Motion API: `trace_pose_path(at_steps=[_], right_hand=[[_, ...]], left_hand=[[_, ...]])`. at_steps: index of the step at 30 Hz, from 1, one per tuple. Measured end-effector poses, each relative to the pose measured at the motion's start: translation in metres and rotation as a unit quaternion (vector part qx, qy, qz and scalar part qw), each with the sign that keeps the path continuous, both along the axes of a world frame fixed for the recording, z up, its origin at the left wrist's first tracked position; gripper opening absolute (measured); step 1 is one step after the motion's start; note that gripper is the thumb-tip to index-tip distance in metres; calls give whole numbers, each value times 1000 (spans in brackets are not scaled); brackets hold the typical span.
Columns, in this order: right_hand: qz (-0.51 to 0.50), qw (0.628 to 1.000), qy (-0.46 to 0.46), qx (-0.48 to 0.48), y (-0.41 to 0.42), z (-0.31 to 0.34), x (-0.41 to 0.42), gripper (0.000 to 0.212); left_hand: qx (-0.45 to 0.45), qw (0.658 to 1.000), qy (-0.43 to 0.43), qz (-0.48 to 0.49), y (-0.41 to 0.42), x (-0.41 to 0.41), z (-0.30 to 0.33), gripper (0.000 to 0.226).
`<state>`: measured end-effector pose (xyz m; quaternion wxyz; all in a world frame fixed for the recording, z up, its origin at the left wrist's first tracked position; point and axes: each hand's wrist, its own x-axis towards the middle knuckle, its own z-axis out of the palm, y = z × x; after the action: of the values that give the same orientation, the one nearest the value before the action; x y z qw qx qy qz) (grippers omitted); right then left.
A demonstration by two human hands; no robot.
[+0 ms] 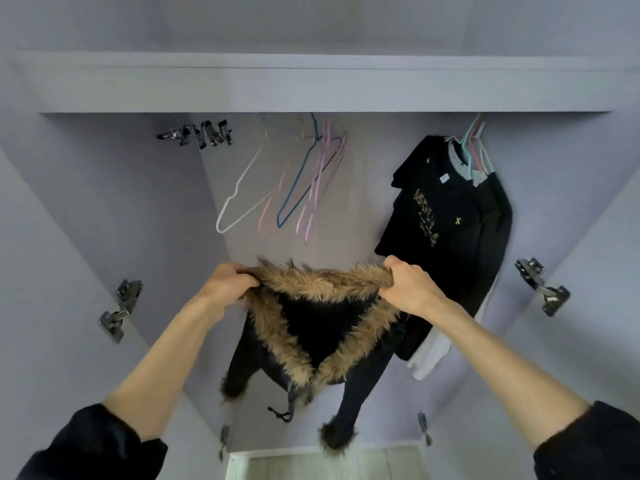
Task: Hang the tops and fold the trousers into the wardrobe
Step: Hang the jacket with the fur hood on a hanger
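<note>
RISK: likely slip of heavy black jacket (pixel 322 327) if pinch on loose fur gives; sleeves may snag | GRIP: left hand (pixel 227 284) and right hand (pixel 410 285) each clamped on fur-trimmed hood (pixel 318 285), stretched between; jacket hanging below | FAR: empty hangers (pixel 294 181) above; hung tops (pixel 446 216) right, in wardrobe (pixel 114 188)
</note>
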<state>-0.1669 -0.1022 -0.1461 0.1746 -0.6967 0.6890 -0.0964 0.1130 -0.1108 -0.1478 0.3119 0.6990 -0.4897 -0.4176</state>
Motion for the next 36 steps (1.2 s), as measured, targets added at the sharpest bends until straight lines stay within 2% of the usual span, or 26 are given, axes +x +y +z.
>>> trace_pose_path(at_steps=[2,5,7,9,13,16,18,24,26,28,29,32,36], right_hand=[[15,999,-14,43,-19,-3,4,43],[58,993,-29,102,-49,-1,12,16],[85,987,-40,130,-69,3,21,24],[108,981,-79,137,-91,5,32,21],[30,953,-292,73,-136,16,57,24],[-24,899,-428,87,-167,28,78,23],[-56,867,-484,101,-183,35,89,18],[-124,843,-521,58,-212,43,96,20],[-131,849,-509,47,-218,43,95,13],[-121,851,-508,58,-219,45,96,24],[-115,844,-519,76,-218,47,96,27],[-96,815,-562,103,-214,49,100,12],[-94,787,-606,66,-212,50,105,19]], left_hand=[[-3,1000,18,14,-8,2,6,17],[-24,998,44,33,-16,3,15,17],[-38,997,51,54,-22,3,22,17],[-46,995,50,72,-26,3,28,16],[-51,995,23,79,-34,0,33,16],[-41,994,8,104,-40,0,29,13],[-38,992,-2,118,-41,2,28,14],[-32,992,-30,115,-46,10,27,15],[-33,993,-29,110,-46,9,27,17],[-31,994,-28,105,-46,7,27,17],[-29,994,-28,102,-46,6,27,17],[-32,994,-27,99,-45,6,29,18],[-39,994,-13,104,-42,10,29,17]])
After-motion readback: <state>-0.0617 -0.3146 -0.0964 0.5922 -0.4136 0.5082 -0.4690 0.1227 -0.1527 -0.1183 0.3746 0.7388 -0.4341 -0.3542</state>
